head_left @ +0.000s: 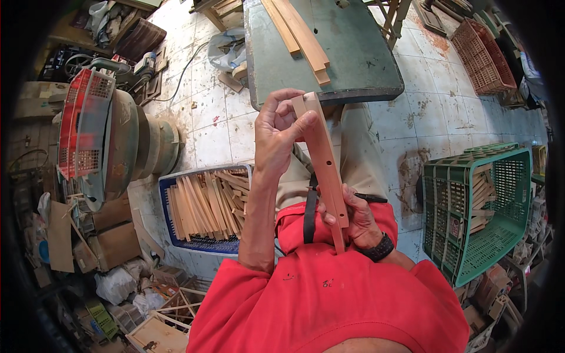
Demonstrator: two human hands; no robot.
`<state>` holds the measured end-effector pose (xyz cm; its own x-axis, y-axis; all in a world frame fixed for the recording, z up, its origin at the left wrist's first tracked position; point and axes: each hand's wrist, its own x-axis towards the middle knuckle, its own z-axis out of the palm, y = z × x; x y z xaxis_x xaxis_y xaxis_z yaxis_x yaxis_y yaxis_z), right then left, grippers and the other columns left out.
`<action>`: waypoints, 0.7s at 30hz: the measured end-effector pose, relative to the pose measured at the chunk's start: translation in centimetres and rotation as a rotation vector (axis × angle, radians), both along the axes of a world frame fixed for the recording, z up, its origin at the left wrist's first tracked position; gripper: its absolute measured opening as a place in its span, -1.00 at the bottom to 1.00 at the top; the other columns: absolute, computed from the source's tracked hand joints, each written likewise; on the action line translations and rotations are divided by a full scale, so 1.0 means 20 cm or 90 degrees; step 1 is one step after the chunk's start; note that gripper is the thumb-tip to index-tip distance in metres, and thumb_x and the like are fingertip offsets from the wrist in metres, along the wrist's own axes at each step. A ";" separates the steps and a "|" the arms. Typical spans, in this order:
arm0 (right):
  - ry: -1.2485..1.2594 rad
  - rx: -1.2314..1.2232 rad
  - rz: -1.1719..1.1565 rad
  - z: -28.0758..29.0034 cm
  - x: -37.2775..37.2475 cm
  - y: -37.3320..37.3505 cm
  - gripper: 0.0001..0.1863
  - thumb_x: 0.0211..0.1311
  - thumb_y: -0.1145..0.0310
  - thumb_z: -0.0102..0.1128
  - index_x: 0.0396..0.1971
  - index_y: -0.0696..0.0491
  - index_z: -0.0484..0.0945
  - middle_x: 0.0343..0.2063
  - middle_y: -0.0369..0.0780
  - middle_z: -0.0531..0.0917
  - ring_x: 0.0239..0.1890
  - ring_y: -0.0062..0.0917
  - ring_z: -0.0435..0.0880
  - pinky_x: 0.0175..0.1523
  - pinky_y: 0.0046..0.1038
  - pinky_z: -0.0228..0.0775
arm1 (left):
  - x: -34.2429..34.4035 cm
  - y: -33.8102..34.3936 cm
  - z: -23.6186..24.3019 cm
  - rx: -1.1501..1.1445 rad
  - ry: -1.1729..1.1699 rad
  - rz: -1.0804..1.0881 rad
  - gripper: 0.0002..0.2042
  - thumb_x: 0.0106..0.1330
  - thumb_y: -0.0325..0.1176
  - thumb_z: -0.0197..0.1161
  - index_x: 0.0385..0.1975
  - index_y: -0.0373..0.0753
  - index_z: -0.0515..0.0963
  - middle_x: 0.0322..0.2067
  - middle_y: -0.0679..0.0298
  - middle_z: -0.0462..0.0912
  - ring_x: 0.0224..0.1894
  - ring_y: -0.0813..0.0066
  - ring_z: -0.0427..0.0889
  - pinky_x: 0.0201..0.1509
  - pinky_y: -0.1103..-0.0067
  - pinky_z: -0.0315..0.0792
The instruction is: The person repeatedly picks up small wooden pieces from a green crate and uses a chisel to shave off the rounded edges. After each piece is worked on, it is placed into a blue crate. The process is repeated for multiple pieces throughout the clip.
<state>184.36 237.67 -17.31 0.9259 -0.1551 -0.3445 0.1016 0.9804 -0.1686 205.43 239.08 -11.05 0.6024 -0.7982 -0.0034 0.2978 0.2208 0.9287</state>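
Observation:
Two narrow wooden pieces, one with dark drilled holes, lie lengthwise together in front of my body. My left hand is wrapped round their upper end, thumb across the wood. My right hand grips the lower part; a slim black pen-like object sticks out beside its fingers. The lower tip of one piece reaches my red shirt. Beyond my hands, several more wooden strips lie on a dark green tabletop.
A blue crate packed with wooden strips is left of me, a green crate with wood at right. A machine with a red basket on it stands left. A red crate is back right; cardboard and bags crowd the lower left.

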 end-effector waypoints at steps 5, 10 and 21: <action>0.002 -0.031 -0.010 0.01 0.00 -0.01 -0.44 0.34 0.04 0.11 0.07 0.23 0.40 -0.34 0.00 0.64 -0.50 -0.44 0.58 -0.40 -0.47 0.44 | 0.02 0.00 0.04 0.016 0.023 -0.028 -0.60 0.19 -0.54 0.35 0.03 -0.19 0.44 -0.29 0.28 0.64 -0.31 0.68 0.60 -0.41 0.72 0.51; 0.033 -0.170 -0.019 0.07 0.07 -0.09 -0.54 0.35 0.11 0.13 -0.04 0.24 0.46 -0.36 -0.07 0.64 -0.46 -0.52 0.58 -0.32 -0.52 0.45 | 0.08 -0.02 0.02 -0.081 0.177 -0.059 -0.44 0.24 -0.53 0.30 0.23 -0.29 0.26 -0.29 0.20 0.62 -0.29 0.56 0.60 -0.22 0.62 0.58; 0.102 -0.662 -0.139 0.10 0.08 0.03 -0.58 0.36 0.26 0.13 0.04 0.28 0.44 -0.31 -0.16 0.67 -0.40 -0.65 0.59 -0.24 -0.57 0.49 | 0.10 0.00 -0.14 -0.377 0.332 -0.267 -0.06 0.07 -0.42 0.48 0.37 -0.33 -0.07 -0.29 0.07 0.59 -0.23 0.24 0.62 -0.15 0.19 0.67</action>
